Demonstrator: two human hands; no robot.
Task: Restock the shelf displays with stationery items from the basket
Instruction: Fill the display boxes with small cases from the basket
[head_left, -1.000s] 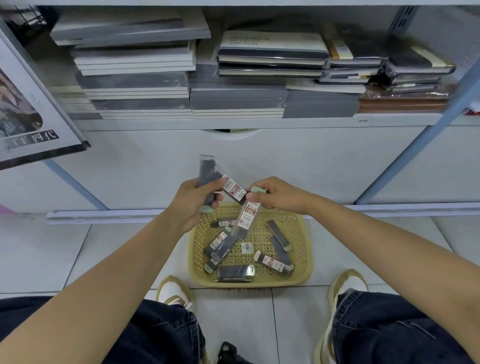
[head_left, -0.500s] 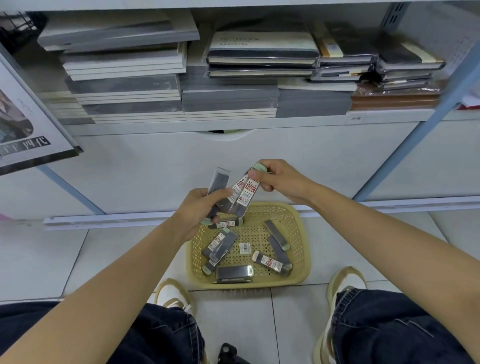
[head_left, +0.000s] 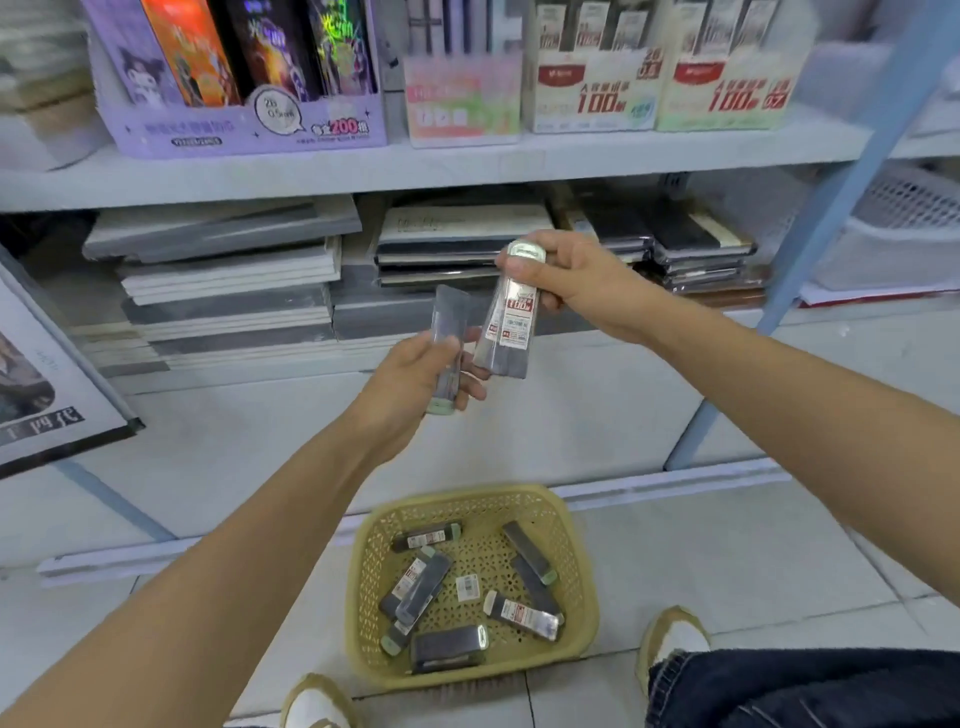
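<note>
We find a pale tiled floor (head_left: 727, 561) bearing a yellow perforated plastic basket (head_left: 584, 597), a white upper shelf board (head_left: 467, 166) carrying a purple cardboard display box (head_left: 244, 130) beside white-and-red cardboard display boxes (head_left: 597, 93), and flat stacks of grey and black notebooks (head_left: 228, 275) on the white lower shelf board (head_left: 857, 322)

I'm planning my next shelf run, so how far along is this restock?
Done: unclear. The display boxes on the upper shelf hold packs, but which were just added cannot be told. In hand: the left hand holds one lead case; the right hand pinches labelled cases, raised toward the shelf. Left: several loose cases lie in the yellow basket on the floor.
</note>
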